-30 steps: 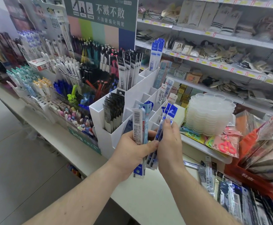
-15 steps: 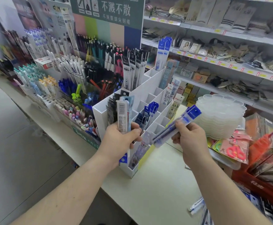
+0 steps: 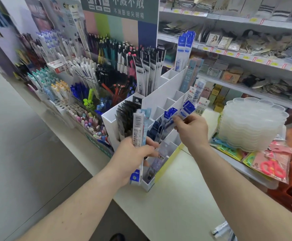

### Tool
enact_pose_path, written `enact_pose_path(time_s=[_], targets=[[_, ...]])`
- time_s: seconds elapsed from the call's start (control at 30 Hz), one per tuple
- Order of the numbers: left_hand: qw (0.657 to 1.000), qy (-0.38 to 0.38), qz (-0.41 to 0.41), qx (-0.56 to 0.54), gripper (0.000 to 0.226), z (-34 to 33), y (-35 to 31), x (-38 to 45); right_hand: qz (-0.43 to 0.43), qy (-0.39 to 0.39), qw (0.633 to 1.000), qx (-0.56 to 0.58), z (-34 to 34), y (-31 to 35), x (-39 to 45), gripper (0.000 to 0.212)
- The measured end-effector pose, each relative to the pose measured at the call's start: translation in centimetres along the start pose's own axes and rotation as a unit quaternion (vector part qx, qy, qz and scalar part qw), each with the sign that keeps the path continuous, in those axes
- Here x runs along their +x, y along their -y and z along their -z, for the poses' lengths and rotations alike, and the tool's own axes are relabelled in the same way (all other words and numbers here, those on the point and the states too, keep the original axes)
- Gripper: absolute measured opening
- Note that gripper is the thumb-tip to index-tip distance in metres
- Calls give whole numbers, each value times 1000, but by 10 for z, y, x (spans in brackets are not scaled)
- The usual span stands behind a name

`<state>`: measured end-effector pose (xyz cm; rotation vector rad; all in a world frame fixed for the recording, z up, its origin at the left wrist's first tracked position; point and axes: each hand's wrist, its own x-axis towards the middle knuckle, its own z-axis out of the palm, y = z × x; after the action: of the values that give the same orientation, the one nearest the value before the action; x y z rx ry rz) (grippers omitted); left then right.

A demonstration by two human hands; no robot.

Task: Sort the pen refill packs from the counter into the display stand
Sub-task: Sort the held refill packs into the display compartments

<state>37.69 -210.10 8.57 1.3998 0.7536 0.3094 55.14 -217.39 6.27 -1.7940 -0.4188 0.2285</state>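
The white stepped display stand (image 3: 161, 94) stands on the pale counter (image 3: 176, 197), with refill packs upright in several of its slots. My left hand (image 3: 133, 157) grips a small bundle of refill packs (image 3: 138, 129) upright, just in front of the stand's lower left slots. My right hand (image 3: 192, 131) pinches blue-topped refill packs (image 3: 185, 109) and holds them slanted over a middle slot, where more blue packs (image 3: 168, 113) stand. A few loose packs (image 3: 223, 230) lie at the counter's bottom right edge.
Racks of pens (image 3: 82, 87) fill the left of the counter. A stack of clear plastic trays (image 3: 251, 122) and packed scissors (image 3: 272, 166) sit to the right. Store shelves (image 3: 246, 54) with small goods run behind. Grey floor lies left.
My right hand has swung the blue-topped packs left and down toward the stand's middle slot. My left hand stays in front of the stand with its bundle.
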Motion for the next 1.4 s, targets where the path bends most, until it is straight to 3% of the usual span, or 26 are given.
enact_pose_path(time_s=[0.2,0.5,0.7,0.87,0.97,1.03,1.13,1.2,1.3,1.4], targets=[[1000,-11,-2,-6,14,1,-3,2,18,16,998,-53,-10,-10,9,17],[1000,-10,-9,7,11,2,-3,1,-14,145,967,-209,-26,-23,8,15],[1000,6,-17,19,9,0,-2,1,-21,128,951,-280,-33,-18,4,28],[999,50,-22,3,8,-2,-7,-4,-71,198,955,-210,-22,-16,2,12],[997,78,-17,-16,14,-3,-10,-8,-50,118,973,-193,-3,-6,-7,13],[997,78,-20,-10,14,-2,-9,-8,-38,57,993,-99,11,11,-27,13],[996,87,-19,-4,6,-3,-6,-4,-39,113,993,23,23,41,-67,14],[994,108,-10,23,10,-6,-4,-2,-13,149,989,18,22,50,-86,12],[988,139,-22,67,26,-16,2,-3,30,107,992,-58,17,49,-98,25],[985,131,-54,101,46,-21,5,-4,34,99,990,-93,15,48,-102,23]])
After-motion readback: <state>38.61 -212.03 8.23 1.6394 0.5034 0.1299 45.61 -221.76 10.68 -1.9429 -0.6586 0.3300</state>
